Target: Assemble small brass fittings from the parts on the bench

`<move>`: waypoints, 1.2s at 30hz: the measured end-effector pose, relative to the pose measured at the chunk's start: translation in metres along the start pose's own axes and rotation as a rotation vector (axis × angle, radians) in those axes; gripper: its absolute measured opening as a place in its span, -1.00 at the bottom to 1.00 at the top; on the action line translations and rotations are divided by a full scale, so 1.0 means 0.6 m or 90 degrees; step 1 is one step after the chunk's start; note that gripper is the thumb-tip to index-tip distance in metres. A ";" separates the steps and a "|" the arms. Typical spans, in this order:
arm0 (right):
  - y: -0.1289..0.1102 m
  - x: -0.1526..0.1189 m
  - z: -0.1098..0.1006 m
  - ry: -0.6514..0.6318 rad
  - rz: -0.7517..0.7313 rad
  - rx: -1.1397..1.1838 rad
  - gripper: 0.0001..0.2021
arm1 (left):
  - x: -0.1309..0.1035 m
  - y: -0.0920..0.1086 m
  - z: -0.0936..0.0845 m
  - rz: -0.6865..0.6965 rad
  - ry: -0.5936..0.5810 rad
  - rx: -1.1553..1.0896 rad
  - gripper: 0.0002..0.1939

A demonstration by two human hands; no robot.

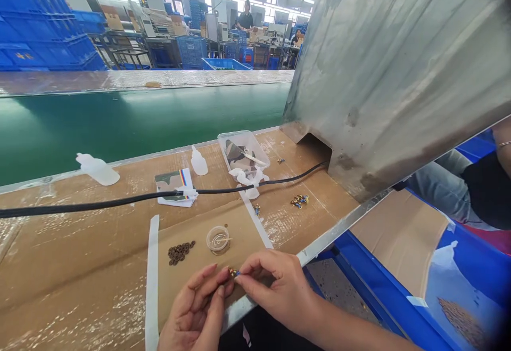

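Note:
My right hand point(279, 282) pinches a small blue-and-gold part point(235, 272) between thumb and forefinger, just above the table's front edge. Close against it on the left, my left hand point(199, 308) has its fingers curled and thumb pressed in; what lies between those fingertips is too small to make out. Beyond the hands, on brown paper, are a pile of small dark-brown rings point(181, 253) and a round clear dish point(218, 239) with a thin stick across it. More blue-and-gold parts point(299, 201) lie in a heap at the right, with a few scattered nearby.
A black cable point(120, 202) crosses the table into an opening under a large metal housing point(391, 74). Behind are two white squeeze bottles point(99, 171), a plastic tray point(245, 154) and a camouflage-patterned card point(171, 183). A green conveyor belt point(159, 122) runs behind; another person sits at right.

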State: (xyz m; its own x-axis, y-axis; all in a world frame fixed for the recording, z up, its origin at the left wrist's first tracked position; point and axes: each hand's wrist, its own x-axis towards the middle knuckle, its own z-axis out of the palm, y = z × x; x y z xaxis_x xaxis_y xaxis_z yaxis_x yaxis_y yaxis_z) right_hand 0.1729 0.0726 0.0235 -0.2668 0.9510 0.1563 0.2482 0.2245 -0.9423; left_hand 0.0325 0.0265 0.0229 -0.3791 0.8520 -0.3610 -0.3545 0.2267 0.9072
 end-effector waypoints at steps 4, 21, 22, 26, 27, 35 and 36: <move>0.002 0.001 0.004 -0.005 0.084 0.063 -0.96 | 0.006 0.003 -0.007 -0.011 -0.018 0.016 -0.48; 0.011 0.011 -0.003 -0.034 0.180 0.153 -0.88 | -0.002 -0.010 0.001 0.037 -0.005 0.024 -0.54; 0.014 0.012 -0.010 -0.017 0.148 0.108 -0.91 | -0.002 -0.011 0.001 0.042 -0.006 0.021 -0.54; 0.029 0.028 -0.056 0.070 -0.028 -0.130 -0.92 | -0.001 -0.011 0.001 0.064 -0.002 0.007 -0.57; 0.034 0.033 -0.070 0.083 -0.051 -0.172 -0.90 | -0.001 -0.011 0.002 0.066 -0.002 0.006 -0.58; 0.085 0.058 -0.144 0.164 -0.056 -0.363 -0.89 | 0.005 -0.018 -0.006 0.062 -0.012 0.017 -0.63; 0.088 0.058 -0.146 0.171 -0.056 -0.376 -0.90 | 0.011 -0.014 -0.015 0.060 -0.015 0.048 -0.65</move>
State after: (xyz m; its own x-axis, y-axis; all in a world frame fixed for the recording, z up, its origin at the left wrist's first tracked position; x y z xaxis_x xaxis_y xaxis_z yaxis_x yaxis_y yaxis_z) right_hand 0.2581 0.1362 0.0050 -0.0865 0.9268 0.3653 0.7263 0.3097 -0.6137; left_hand 0.0251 0.0258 0.0108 -0.3872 0.8821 -0.2683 -0.2528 0.1782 0.9510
